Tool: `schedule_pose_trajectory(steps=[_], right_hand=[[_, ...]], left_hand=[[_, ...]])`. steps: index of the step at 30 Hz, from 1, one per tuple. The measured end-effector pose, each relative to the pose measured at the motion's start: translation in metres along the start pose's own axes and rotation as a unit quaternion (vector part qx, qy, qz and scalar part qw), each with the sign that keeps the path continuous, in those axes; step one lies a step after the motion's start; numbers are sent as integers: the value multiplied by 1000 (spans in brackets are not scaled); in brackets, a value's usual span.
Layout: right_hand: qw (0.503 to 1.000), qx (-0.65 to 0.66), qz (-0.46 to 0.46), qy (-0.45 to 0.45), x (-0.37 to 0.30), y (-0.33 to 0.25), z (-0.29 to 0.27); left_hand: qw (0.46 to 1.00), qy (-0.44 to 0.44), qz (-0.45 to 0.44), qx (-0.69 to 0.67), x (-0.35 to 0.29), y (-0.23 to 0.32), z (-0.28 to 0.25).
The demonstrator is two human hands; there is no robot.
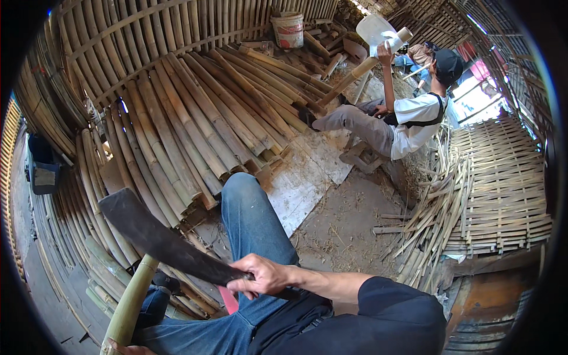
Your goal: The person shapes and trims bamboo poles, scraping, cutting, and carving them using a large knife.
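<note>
My right hand [260, 277] grips a machete with a broad dark blade [160, 236] that points up and to the left. Below the blade, a green-yellow bamboo pole [131, 302] leans upward between my legs' left side and the lower edge. Its top end lies right by the blade; whether they touch I cannot tell. At the bottom edge my left hand [129, 349] is wrapped round the pole, mostly cut off by the picture. A pinkish-red object [228, 300] shows beneath my right hand, partly hidden by it.
Rows of split bamboo [195, 124] lie ahead and to the left. A co-worker [417, 115] sits at the upper right, holding a bamboo pole [355, 74] and a whitish container [376, 29]. Loose strips [435, 219] and a woven bamboo panel [500, 189] lie right. A bucket [288, 31] stands behind.
</note>
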State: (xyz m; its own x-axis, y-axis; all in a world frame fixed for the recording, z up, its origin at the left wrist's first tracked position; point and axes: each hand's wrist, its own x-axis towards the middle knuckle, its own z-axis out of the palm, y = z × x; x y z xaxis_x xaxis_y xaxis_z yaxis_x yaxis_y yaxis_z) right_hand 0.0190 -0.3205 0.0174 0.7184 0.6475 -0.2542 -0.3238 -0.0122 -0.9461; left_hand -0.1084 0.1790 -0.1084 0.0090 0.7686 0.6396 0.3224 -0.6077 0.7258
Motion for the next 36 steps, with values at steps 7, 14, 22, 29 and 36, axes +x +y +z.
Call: schedule_pose_trajectory(steps=[7,14,22,29,36], right_hand=[[953,269,21,-137,16,13,8],[972,204,-9,-117,39,22,11],[973,172,-54,-146,56,6,15],[985,75,-108,-110,71,17,34],[995,-36,-79,-53,82,53,54]], left_hand=[[1000,-30,5,-1,3,-15,4],[999,-46,7,1,3,-25,4],[998,-60,7,-3,2,-35,7],[998,-67,7,-6,2,-41,8],[997,-71,10,-1,3,-48,6]])
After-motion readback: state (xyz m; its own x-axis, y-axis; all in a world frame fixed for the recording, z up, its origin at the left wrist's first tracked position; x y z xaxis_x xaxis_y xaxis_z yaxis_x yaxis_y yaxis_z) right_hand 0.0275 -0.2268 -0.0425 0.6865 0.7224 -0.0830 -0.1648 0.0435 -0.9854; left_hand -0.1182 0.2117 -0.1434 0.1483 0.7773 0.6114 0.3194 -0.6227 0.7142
